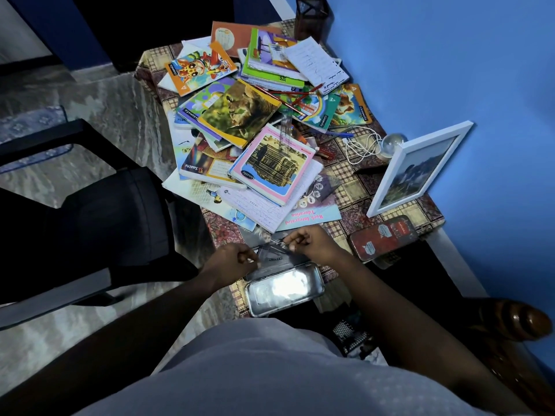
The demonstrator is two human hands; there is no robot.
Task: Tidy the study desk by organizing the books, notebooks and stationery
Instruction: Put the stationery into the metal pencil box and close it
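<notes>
At the near edge of the counter (354, 187), which is covered with a checked cloth, both hands hold a clear plastic piece (274, 254) between them. The left hand (232, 261) has its fingers curled on one end and the right hand (312, 243) pinches the other; what kind of piece it is cannot be told. Just below it an open metal tin (285, 289) lies with its shiny inside facing up. A red lid (383, 237) rests to the right, near a white picture frame (417, 169) that leans on the blue wall. Beyond the hands, notebooks (240, 115) sprawl in a loose overlapping heap, with red pencils (288, 96) lying across them. A white cable (360, 142) lies coiled beside the heap, and a dark pen holder (313, 16) stands at the far corner.
</notes>
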